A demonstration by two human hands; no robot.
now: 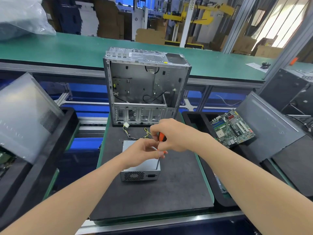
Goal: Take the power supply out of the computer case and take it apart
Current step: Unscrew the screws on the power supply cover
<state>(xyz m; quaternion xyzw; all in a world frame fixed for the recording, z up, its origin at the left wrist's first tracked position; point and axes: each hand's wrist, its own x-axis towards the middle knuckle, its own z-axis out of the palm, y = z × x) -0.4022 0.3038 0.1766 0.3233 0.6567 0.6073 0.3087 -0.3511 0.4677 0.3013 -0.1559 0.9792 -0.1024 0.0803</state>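
The power supply [140, 175] is out of the computer case [145, 85], lying on the black mat [169, 192] on the bench, with its cables [133, 135] trailing toward the case at 12 o'clock. Dismantling is in hand. The right hand [174, 134] wraps its fingers round the orange screwdriver [161, 137], whose tip is at the housing's 5 o'clock corner. The left hand [144, 150] pinches the shaft, seemingly steadying it. Next the bit must seat squarely in a screw I cannot make out. The case holds only loose wires; the tray [194, 116] at 3 o'clock holds a motherboard [232, 128].
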